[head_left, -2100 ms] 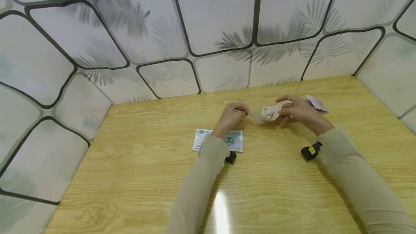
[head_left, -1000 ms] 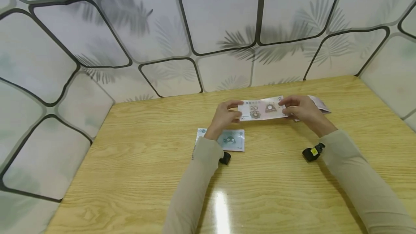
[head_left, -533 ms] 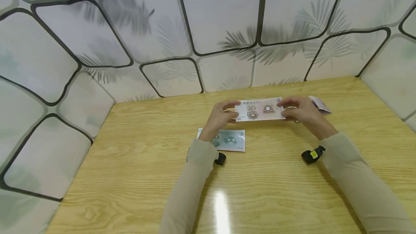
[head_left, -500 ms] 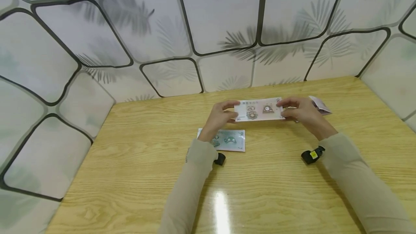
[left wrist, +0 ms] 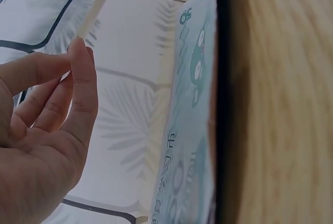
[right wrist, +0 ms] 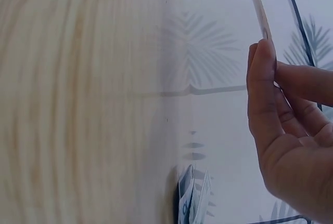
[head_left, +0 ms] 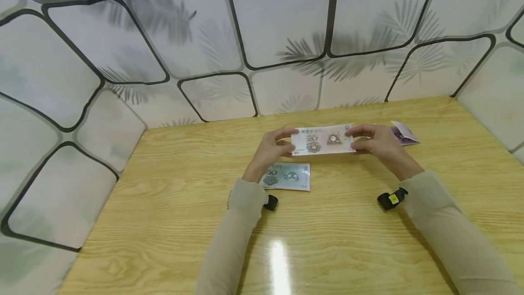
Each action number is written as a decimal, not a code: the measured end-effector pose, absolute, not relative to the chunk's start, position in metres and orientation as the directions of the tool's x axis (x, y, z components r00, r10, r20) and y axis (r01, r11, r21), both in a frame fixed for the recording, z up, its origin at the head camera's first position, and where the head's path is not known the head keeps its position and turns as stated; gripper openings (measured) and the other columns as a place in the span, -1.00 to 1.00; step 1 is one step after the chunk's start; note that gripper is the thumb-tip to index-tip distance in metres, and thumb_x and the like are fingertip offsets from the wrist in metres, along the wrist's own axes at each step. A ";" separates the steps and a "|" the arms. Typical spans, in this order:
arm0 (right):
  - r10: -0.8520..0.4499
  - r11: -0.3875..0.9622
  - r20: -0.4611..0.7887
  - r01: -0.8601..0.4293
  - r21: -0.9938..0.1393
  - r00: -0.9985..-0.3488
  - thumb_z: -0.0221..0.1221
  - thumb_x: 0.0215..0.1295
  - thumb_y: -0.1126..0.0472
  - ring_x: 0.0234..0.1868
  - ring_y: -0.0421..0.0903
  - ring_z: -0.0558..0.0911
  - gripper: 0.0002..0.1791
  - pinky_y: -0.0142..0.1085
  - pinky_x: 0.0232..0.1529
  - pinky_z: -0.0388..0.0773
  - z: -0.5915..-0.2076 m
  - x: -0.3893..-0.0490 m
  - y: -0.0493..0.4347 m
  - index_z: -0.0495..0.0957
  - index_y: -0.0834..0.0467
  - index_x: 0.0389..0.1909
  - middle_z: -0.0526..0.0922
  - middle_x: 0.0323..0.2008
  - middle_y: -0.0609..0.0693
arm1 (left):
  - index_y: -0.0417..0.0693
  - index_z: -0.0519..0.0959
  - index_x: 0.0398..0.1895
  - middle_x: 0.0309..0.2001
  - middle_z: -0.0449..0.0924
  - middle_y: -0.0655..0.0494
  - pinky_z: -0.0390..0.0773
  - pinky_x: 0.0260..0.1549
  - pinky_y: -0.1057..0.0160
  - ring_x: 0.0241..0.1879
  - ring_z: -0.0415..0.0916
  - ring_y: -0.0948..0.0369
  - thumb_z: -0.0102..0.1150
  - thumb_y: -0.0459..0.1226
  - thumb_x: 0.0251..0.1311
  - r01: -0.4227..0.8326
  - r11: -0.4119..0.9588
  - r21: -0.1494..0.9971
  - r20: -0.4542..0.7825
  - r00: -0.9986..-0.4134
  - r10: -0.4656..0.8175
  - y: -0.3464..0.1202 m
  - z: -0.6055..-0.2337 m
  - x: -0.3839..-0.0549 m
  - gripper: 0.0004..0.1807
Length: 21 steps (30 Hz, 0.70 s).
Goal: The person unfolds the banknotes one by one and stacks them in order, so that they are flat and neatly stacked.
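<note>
A pinkish play banknote (head_left: 322, 139) marked 20 is stretched flat between both hands, raised over the table. My left hand (head_left: 271, 149) pinches its left end between thumb and fingers. At the other end, my right hand (head_left: 377, 144) pinches the right edge the same way. In both wrist views the note shows almost edge-on, as a thin strip (left wrist: 96, 8) above the left fingertips and a thin strip (right wrist: 258, 11) above the right ones. Below the left hand, a green banknote (head_left: 291, 176) marked 50 lies on the table, its left part hidden by the wrist.
A folded purple banknote (head_left: 404, 133) rests on the table behind the right hand; its folded layers (right wrist: 190, 198) show low in the right wrist view. The wooden table (head_left: 172, 222) ends at a patterned wall (head_left: 282, 90) at the back.
The pink note was folded or bent between the hands and is now spread flat, facing the head camera. Both hands then shifted slightly left with it, uncovering more of the green note.
</note>
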State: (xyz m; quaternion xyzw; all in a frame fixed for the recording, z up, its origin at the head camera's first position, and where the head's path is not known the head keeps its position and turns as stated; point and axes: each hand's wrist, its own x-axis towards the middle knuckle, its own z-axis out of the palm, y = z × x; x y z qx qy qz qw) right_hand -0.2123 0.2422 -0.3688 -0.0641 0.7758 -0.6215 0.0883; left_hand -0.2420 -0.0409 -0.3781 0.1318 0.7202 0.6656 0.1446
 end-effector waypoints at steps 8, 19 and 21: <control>-0.222 0.252 -0.062 0.004 -0.968 -0.973 0.12 0.19 0.44 -0.29 -0.20 0.56 -0.60 -0.17 -0.15 0.57 -0.366 -0.208 0.236 0.37 0.42 0.07 0.31 0.09 0.16 | -0.10 0.48 0.08 0.07 0.42 0.04 0.58 -0.21 0.04 -0.26 0.52 0.11 0.09 -0.52 0.11 0.032 0.104 0.994 -0.013 -0.915 0.404 -0.048 -0.378 -0.239 -0.57; -0.250 0.228 -0.033 -0.026 -0.973 -0.968 0.12 0.21 0.40 -0.24 -0.18 0.56 -0.61 -0.25 -0.18 0.59 -0.368 -0.207 0.232 0.37 0.42 0.06 0.35 0.06 0.14 | -0.22 0.41 0.15 0.13 0.38 -0.10 0.58 -0.20 0.09 -0.20 0.50 0.13 0.07 -0.55 0.12 0.051 0.136 0.989 -0.015 -0.897 0.443 -0.058 -0.361 -0.227 -0.54; -0.251 0.226 -0.025 -0.033 -0.974 -0.968 0.12 0.22 0.40 -0.25 -0.18 0.57 -0.61 -0.25 -0.19 0.59 -0.368 -0.206 0.231 0.37 0.43 0.06 0.35 0.05 0.14 | -0.25 0.40 0.15 0.12 0.38 -0.12 0.58 -0.21 0.11 -0.20 0.50 0.13 0.06 -0.55 0.13 0.059 0.144 0.988 -0.011 -0.896 0.444 -0.059 -0.355 -0.222 -0.54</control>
